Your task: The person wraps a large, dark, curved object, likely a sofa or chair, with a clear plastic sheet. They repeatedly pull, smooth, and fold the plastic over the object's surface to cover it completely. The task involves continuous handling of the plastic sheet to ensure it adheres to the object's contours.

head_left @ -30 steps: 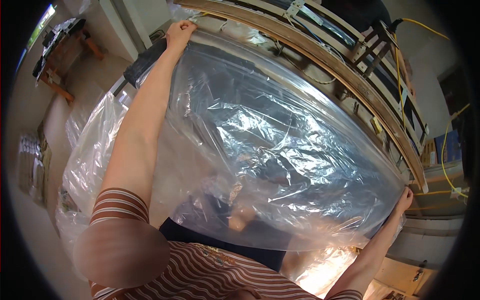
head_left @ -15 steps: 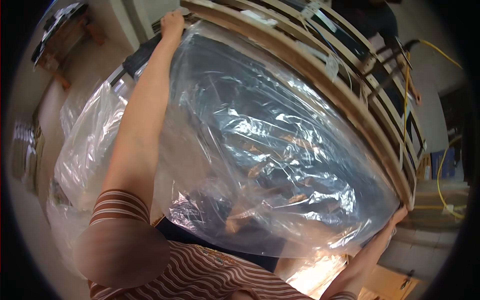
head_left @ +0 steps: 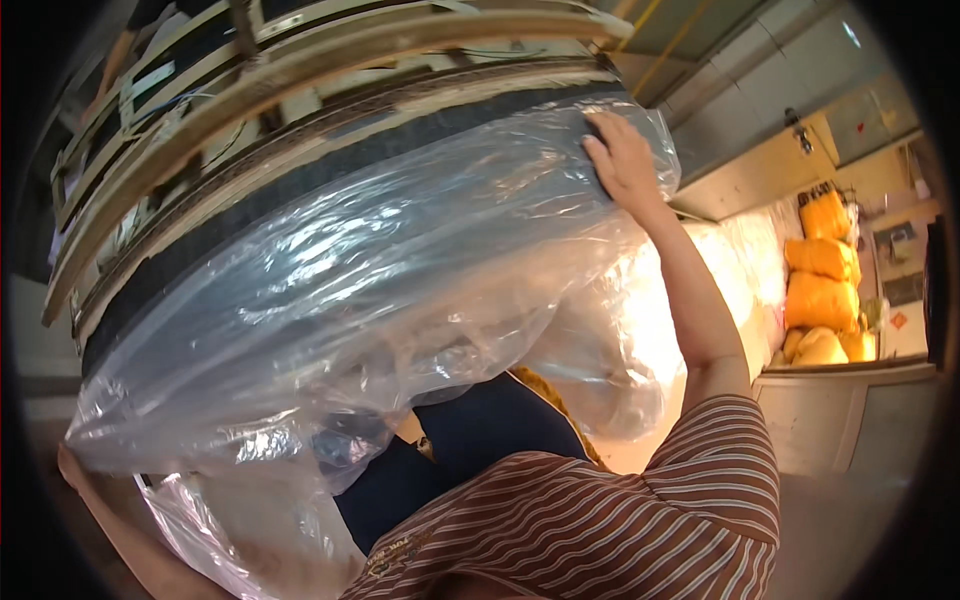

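A large clear plastic cover (head_left: 330, 255) hangs in shiny folds over the dark padded side (head_left: 160, 260) of a wooden-framed piece. My right hand (head_left: 625, 160) lies on the cover near its far right corner, fingers stretched and thumb apart. At the lower left, my left hand (head_left: 72, 468) is closed at the cover's corner; its fingertips are mostly hidden. Between the hands the cover's lower edge sags loosely toward my body. The wooden slatted frame (head_left: 330, 52) rises just beyond the dark strip.
More clear plastic (head_left: 610, 370) lies bunched to my right in bright light. Orange-yellow bundles (head_left: 822, 290) are stacked farther right. A pale cabinet (head_left: 760, 165) stands behind, near a tiled wall (head_left: 775, 60). Yellow cords (head_left: 655, 50) run past the frame's right end.
My view has swung to the right. The cover now leaves a dark strip bare along the frame. My right hand has moved onto the cover's top; my left hand appears at its lower left corner.
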